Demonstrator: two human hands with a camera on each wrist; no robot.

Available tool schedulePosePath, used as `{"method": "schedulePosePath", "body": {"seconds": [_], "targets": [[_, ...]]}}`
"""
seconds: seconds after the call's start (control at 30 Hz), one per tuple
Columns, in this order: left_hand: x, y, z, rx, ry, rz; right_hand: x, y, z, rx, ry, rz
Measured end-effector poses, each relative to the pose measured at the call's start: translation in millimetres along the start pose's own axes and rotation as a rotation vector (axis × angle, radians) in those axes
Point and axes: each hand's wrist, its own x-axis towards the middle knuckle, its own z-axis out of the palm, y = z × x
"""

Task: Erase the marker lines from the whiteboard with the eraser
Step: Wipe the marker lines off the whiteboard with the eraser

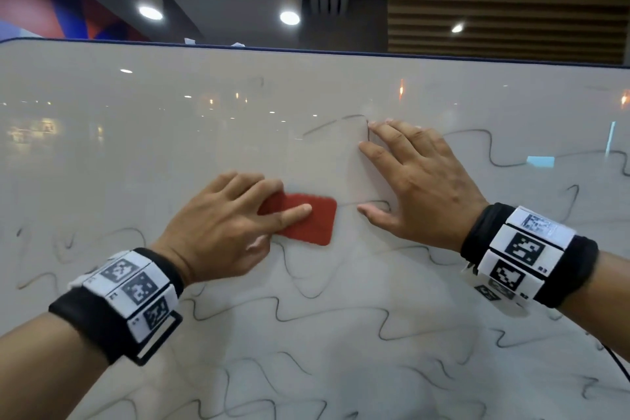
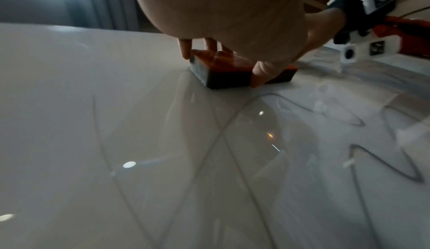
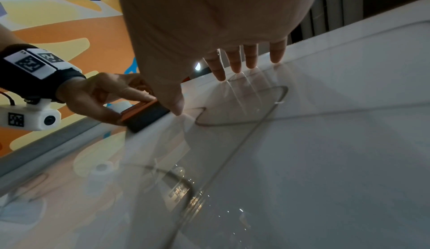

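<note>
Fingers (image 1: 293,213) of the left hand (image 1: 218,232) curl round the red eraser (image 1: 306,222), index finger laid along its top and thumb at its near edge; the eraser's left end is hidden beneath them. The eraser lies flat against the whiteboard (image 1: 136,147), just left of the board's centre. From the left wrist, the palm blocks most of the eraser, showing only a dark side and a pale end face. Marker lines (image 1: 324,314) wave across the lower board; those at far left are faint and hard to trace. The right hand (image 1: 416,181) rests flat on the board beside the eraser, fingers spread wide and straight, covering part of a looped line.
</note>
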Motion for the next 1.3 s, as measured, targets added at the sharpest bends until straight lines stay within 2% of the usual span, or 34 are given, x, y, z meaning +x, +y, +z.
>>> {"method": "schedulePosePath", "body": {"seconds": [0.03,0.13,0.17,0.2,0.27,0.3,0.33,0.37,0.5,0.53,0.57,0.67,0.7,0.73,0.83,0.87,0.9,1.0,1.03,1.07,1.17,1.2,1.23,1.3], "targets": [[3,-3,-1,0.005,0.017,-0.064,0,0,0,0.002,0.002,0.0],[14,-14,-6,-0.014,0.13,-0.416,0,-1,-1,0.007,0.006,0.001],[17,-13,-6,-0.01,0.146,-0.441,1,-2,0,0.008,0.01,0.001],[16,-10,-5,0.005,0.126,-0.362,1,-1,0,0.01,0.011,0.002],[10,2,1,0.03,0.021,-0.078,1,0,0,0.011,0.002,0.0],[8,5,1,0.024,-0.021,0.004,1,0,-1,0.007,-0.002,0.001],[7,4,0,0.018,-0.021,0.015,1,-1,-1,0.002,-0.004,0.003],[9,0,0,0.015,0.013,-0.035,1,-1,-2,-0.002,-0.003,0.007],[24,-21,-4,-0.017,0.16,-0.505,2,-3,-3,0.003,-0.024,0.013],[30,-20,-4,-0.029,0.181,-0.56,2,-3,-4,-0.003,-0.028,0.015],[33,-16,-2,-0.033,0.201,-0.545,2,-3,-5,-0.008,-0.026,0.02],[33,-8,2,-0.038,0.14,-0.205,0,-5,-7,-0.009,-0.021,0.029],[33,-10,1,-0.023,0.117,-0.133,0,-5,-7,-0.012,-0.026,0.025],[34,-13,-1,-0.015,0.111,-0.135,1,-4,-7,-0.015,-0.031,0.023],[41,-22,-6,-0.053,0.18,-0.45,0,-2,-9,-0.02,-0.034,0.034],[43,-20,-6,-0.067,0.193,-0.499,0,-1,-9,-0.023,-0.033,0.034],[44,-16,-6,-0.076,0.186,-0.459,0,0,-9,-0.025,-0.032,0.032],[40,-3,-3,-0.051,0.052,-0.127,-1,4,-9,-0.023,-0.036,0.034],[40,-3,-4,-0.037,0.034,-0.094,-1,7,-9,-0.026,-0.037,0.034],[43,-7,-6,-0.037,0.043,-0.133,-2,9,-10,-0.029,-0.036,0.031],[61,-23,-14,-0.082,0.138,-0.515,-4,16,-12,-0.021,-0.032,0.027],[66,-23,-16,-0.087,0.145,-0.576,-5,18,-12,-0.017,-0.029,0.026],[68,-19,-15,-0.072,0.141,-0.547,-7,19,-12,-0.016,-0.024,0.024],[65,-8,-7,-0.023,0.092,-0.296,-9,21,-11,-0.013,-0.014,0.022]]}}
